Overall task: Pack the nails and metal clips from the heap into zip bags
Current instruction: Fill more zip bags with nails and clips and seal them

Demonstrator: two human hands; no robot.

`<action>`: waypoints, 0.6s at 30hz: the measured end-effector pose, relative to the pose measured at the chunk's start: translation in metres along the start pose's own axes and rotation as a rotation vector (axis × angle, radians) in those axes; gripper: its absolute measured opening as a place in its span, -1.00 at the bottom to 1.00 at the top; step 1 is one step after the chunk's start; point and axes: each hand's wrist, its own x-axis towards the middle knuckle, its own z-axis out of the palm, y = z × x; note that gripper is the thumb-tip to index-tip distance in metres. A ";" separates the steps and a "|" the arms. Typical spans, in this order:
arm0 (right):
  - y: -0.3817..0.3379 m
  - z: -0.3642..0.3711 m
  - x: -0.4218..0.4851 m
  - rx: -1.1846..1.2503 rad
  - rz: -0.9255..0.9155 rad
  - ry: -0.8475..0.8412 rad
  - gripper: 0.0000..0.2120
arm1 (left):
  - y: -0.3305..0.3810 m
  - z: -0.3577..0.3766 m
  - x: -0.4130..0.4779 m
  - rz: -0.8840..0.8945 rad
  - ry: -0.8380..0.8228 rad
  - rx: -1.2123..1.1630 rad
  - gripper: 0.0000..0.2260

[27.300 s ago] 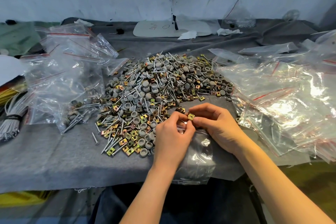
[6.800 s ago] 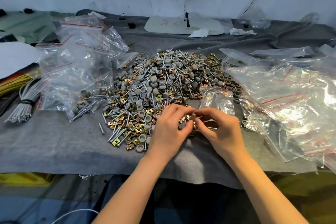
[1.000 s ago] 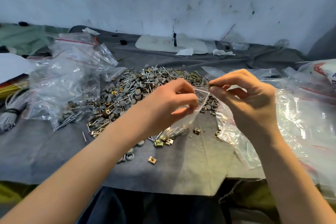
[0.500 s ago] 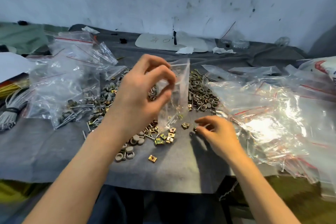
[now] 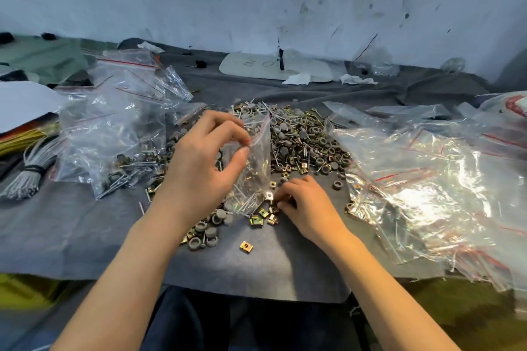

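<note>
Small clear zip bag (image 5: 254, 168), held upright above the near edge of the heap (image 5: 299, 139), its bottom corner resting among loose metal clips (image 5: 258, 219) and already carrying a few nails (image 5: 245, 202). The left hand (image 5: 205, 162) pinches the bag by its mouth, thumb and fingertips closed on the film beside the red zip line. The right hand (image 5: 305, 205) lies palm down just beside the bag's bottom corner, fingers curled over the clips; whether a clip is already nipped between the fingertips cannot be told. The step in hand is judged to be gathering clips for this bag. To do it well, the mouth should be held wide and facing the picking hand, the bag's base left on the grey cloth (image 5: 85, 236) to take the weight, and each clip carried fully past the zip line before release, since nail points may pierce thin film. One stray clip (image 5: 246, 247) lies apart, nearer the person, beside a cluster of grey round caps (image 5: 211, 232). Filled bags (image 5: 114, 137) are stacked left of the heap, a loose pile of empty bags (image 5: 427, 185) to its right, and a tied bundle of grey wires (image 5: 25, 179) at the far left.
</note>
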 end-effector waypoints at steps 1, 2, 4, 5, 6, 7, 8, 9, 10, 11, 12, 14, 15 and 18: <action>0.000 0.000 0.000 0.009 -0.001 0.002 -0.88 | -0.002 0.001 -0.002 -0.006 -0.007 0.008 -0.95; 0.001 0.001 0.000 0.011 -0.005 -0.003 -0.88 | -0.003 0.002 -0.004 -0.016 -0.009 0.014 -0.94; 0.001 0.002 0.001 0.000 -0.004 -0.011 -0.88 | -0.004 0.003 -0.006 -0.039 0.002 0.027 -0.87; 0.001 0.002 0.001 -0.014 -0.002 -0.012 -0.89 | -0.003 0.004 -0.007 -0.054 0.000 0.025 -0.79; 0.002 0.002 0.000 -0.024 0.002 -0.006 -0.89 | -0.002 0.004 -0.008 -0.067 -0.014 0.013 -0.70; 0.003 0.001 0.000 -0.003 0.010 0.018 -0.90 | 0.000 0.005 -0.009 -0.069 -0.039 0.004 -0.64; 0.004 -0.001 -0.002 0.079 0.032 0.055 -0.91 | 0.001 0.005 -0.010 -0.056 -0.073 0.003 -0.61; 0.004 -0.004 -0.004 0.229 0.070 0.101 -0.91 | 0.004 0.007 -0.012 -0.036 -0.117 0.004 -0.62; 0.002 -0.008 -0.006 0.424 0.112 0.145 -0.89 | 0.005 0.008 -0.014 -0.021 -0.161 0.004 -0.65; 0.000 -0.013 -0.008 0.633 0.146 0.181 -0.87 | 0.008 0.010 -0.015 -0.008 -0.202 -0.005 -0.68; -0.003 -0.017 -0.010 0.823 0.157 0.200 -0.86 | 0.010 0.014 -0.016 0.010 -0.238 -0.017 -0.70; -0.010 -0.024 -0.013 1.093 0.118 0.187 -0.88 | 0.013 0.020 -0.016 0.072 -0.288 -0.036 -0.67; -0.013 -0.026 -0.014 1.184 0.095 0.164 -0.87 | 0.014 0.023 -0.016 0.108 -0.298 -0.041 -0.67; -0.020 -0.032 -0.016 1.375 0.082 0.103 -0.87 | 0.016 0.030 -0.013 0.181 -0.243 -0.056 -0.76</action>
